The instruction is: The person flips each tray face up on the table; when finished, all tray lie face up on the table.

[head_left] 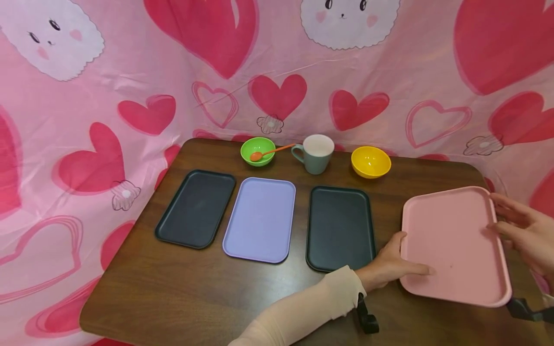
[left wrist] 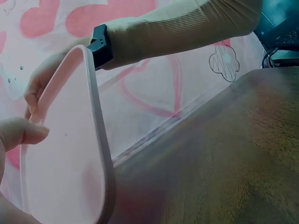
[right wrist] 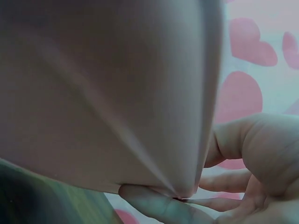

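A pink tray (head_left: 452, 240) is held up over the right end of the table, its inner face toward the head camera. My left hand (head_left: 391, 262) grips its left edge, the thumb lying over the rim onto the inner face. At the opposite edge my right hand (head_left: 525, 233) holds the tray near its upper right corner, thumb over the rim. In the left wrist view the tray (left wrist: 70, 140) stands steeply tilted beside the table. The right wrist view shows the tray's underside (right wrist: 103, 102), with fingers (right wrist: 159, 203) of the right hand at its corner.
Left of the pink tray, a black tray (head_left: 339, 228), a lilac tray (head_left: 261, 218) and another black tray (head_left: 196, 209) lie in a row. Behind them stand a green bowl (head_left: 259, 161) with an orange spoon (head_left: 257, 156), a grey-green mug (head_left: 317, 161) and a yellow bowl (head_left: 371, 162).
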